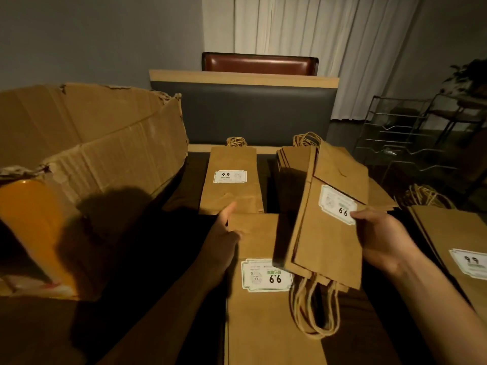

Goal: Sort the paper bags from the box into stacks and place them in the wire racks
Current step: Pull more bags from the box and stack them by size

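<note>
My right hand [379,241] pinches a small bundle of brown paper bags [326,233] at its right edge, by the white 9.9 label, and holds it tilted above the table with the twine handles hanging toward me. My left hand [224,233] holds the top left edge of a flat bag [261,312] lying in front of me, thumb up. Further stacks lie at the far middle [232,177], behind the held bundle [292,164] and at the right edge [458,241]. The torn cardboard box [87,151] stands open on the left.
Wire racks [403,138] stand at the back right on the dark table [137,325]. A padded bench back [253,111] and a brown chair back [259,63] are behind the table, with curtains beyond. Loose twine handles [424,196] lie near the racks.
</note>
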